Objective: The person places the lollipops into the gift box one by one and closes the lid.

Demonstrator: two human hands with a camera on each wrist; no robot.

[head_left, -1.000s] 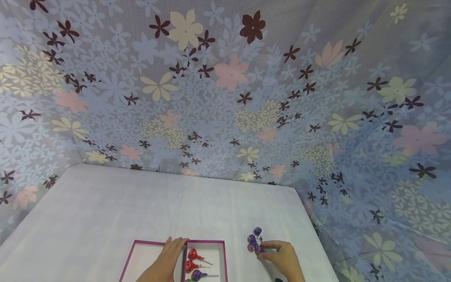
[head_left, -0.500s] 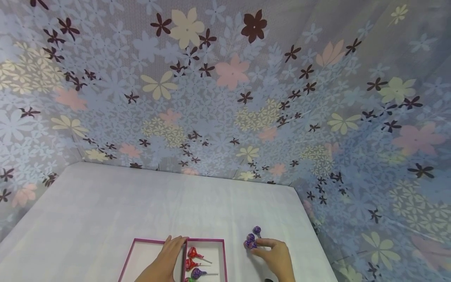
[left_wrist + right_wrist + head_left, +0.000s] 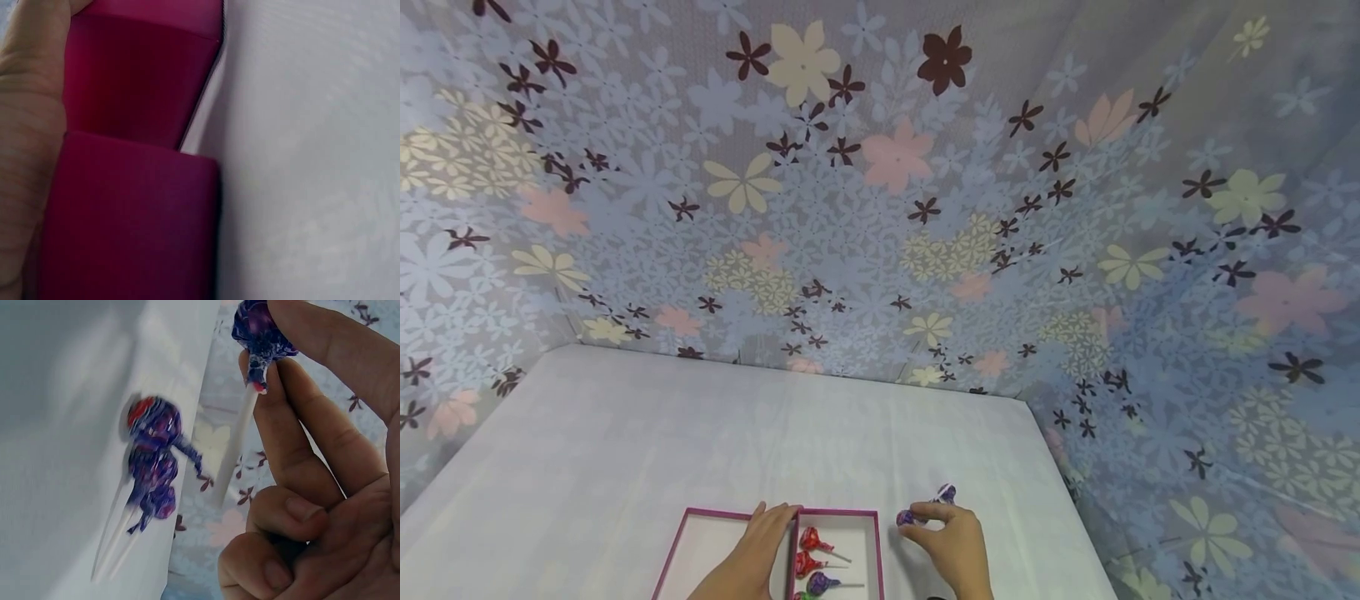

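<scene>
My right hand [image 3: 951,546] pinches a purple-wrapped lollipop [image 3: 253,328] by its round head, between thumb and fingers. Its white stick points down in the right wrist view, and the other fingers are curled in toward the palm. Several more purple lollipops [image 3: 153,469] lie bunched on the tabletop beside this hand. My left hand [image 3: 748,554] holds the far rim of a magenta-edged box [image 3: 838,511] near its middle divider. In the left wrist view, part of the hand lies along the magenta wall [image 3: 131,212]; most fingers are hidden there.
In the box's right compartment lie red lollipops [image 3: 809,538], a purple one [image 3: 820,582] and a green one [image 3: 803,596] at the bottom edge. The left part [image 3: 707,542] has a white floor. A white cloth [image 3: 700,433] covers the table; floral fabric [image 3: 850,208] hangs behind.
My right hand has moved left from the purple bunch toward the box, with one lollipop in its fingers. The left hand has stayed in place on the box.
</scene>
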